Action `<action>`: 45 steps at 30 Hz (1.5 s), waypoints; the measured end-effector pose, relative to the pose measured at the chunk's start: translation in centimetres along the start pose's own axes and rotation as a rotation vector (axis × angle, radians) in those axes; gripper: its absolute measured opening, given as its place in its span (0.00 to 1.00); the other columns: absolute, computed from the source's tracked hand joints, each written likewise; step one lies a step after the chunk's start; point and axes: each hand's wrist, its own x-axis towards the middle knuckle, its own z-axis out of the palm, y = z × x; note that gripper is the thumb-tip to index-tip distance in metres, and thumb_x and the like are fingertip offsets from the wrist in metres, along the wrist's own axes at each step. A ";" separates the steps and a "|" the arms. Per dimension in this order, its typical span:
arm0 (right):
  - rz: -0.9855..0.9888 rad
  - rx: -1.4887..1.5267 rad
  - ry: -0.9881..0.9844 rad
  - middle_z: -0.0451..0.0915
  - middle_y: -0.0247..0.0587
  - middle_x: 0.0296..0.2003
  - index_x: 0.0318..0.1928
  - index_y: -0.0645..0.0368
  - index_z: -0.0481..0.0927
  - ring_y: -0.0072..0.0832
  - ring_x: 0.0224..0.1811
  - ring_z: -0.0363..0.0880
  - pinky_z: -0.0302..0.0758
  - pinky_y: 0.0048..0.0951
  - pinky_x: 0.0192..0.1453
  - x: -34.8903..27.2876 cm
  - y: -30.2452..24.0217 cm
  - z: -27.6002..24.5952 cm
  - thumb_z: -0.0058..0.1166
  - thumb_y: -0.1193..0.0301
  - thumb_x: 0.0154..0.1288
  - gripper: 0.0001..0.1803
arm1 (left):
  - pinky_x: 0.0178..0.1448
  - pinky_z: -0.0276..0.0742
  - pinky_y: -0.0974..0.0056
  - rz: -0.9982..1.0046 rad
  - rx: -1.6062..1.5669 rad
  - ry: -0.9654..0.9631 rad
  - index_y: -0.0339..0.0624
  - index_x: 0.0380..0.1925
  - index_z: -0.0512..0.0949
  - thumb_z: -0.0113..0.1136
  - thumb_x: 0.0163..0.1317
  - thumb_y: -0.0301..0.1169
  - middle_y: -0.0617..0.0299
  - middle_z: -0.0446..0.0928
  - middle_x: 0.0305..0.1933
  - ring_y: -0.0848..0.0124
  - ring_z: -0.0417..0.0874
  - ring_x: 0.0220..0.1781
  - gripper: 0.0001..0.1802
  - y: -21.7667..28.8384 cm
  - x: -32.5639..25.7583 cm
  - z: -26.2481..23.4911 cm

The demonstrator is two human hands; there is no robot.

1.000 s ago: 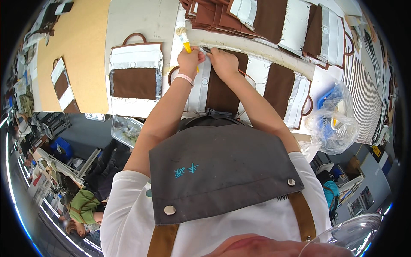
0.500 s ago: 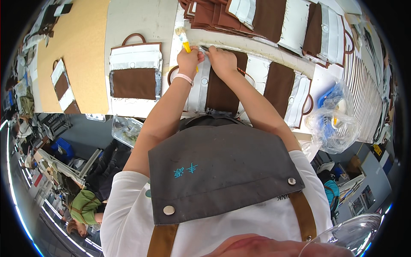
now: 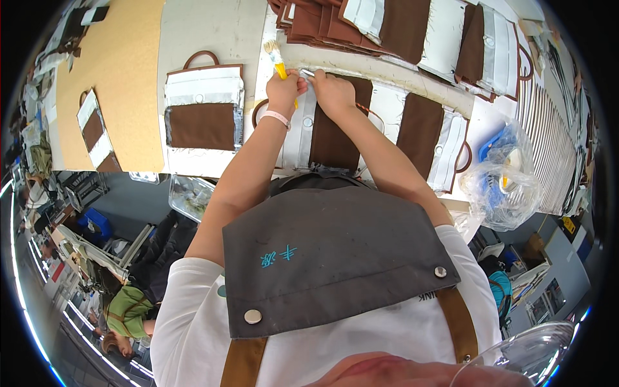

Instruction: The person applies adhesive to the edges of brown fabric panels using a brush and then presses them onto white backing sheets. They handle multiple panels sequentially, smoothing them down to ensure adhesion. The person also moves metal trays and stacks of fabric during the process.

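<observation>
My left hand (image 3: pixel 282 91) is closed around a yellow-handled brush (image 3: pixel 276 57), its pale bristles pointing away from me. Close on its right, my right hand (image 3: pixel 334 97) grips a slim metal tool (image 3: pixel 309 73), whose kind the fingers hide. Both hands are over the far edge of a brown and white bag panel (image 3: pixel 332 142) lying flat on the table. A round snap shows on its white strip, and part of a brown loop handle shows by my left wrist.
To the left lies another bag panel (image 3: pixel 203 126) with a loop handle, and to the right a similar panel (image 3: pixel 420 132). Brown pieces (image 3: pixel 322 29) are stacked at the back. A clear plastic bag (image 3: pixel 509 187) sits at the right edge. A person in green (image 3: pixel 129 309) is at lower left.
My right hand has shifted slightly, and the metal tool in it has turned so that more of it shows bright. My left hand and the brush stay almost in place.
</observation>
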 end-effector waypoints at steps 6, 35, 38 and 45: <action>0.008 0.008 0.006 0.79 0.43 0.22 0.31 0.57 0.70 0.38 0.25 0.80 0.76 0.38 0.29 0.0 -0.2 -0.3 0.45 0.59 0.64 0.14 | 0.35 0.80 0.67 -0.004 0.009 -0.004 0.40 0.33 0.73 0.50 0.60 0.23 0.62 0.73 0.27 0.73 0.77 0.26 0.03 0.0 -0.1 0.0; 0.051 0.064 -0.102 0.78 0.44 0.20 0.32 0.59 0.71 0.40 0.24 0.79 0.75 0.39 0.28 0.1 0.7 -1.8 0.43 0.58 0.66 0.16 | 0.36 0.81 0.65 -0.009 -0.031 -0.023 0.40 0.33 0.72 0.50 0.60 0.23 0.61 0.73 0.27 0.71 0.78 0.27 0.03 0.1 -0.1 -0.4; 0.032 0.047 -0.143 0.79 0.45 0.22 0.31 0.59 0.71 0.40 0.27 0.80 0.75 0.40 0.30 -0.1 0.8 -2.0 0.43 0.58 0.65 0.16 | 0.37 0.81 0.64 -0.007 -0.029 -0.034 0.40 0.34 0.71 0.50 0.60 0.23 0.60 0.74 0.28 0.71 0.78 0.28 0.03 0.1 -0.3 -0.3; -0.056 0.064 -0.178 0.79 0.44 0.23 0.32 0.59 0.72 0.39 0.30 0.80 0.75 0.40 0.33 0.0 1.3 -2.3 0.45 0.59 0.64 0.15 | 0.38 0.81 0.66 -0.003 0.002 -0.068 0.39 0.38 0.72 0.50 0.60 0.23 0.61 0.74 0.29 0.71 0.78 0.30 0.06 0.2 -0.1 -0.5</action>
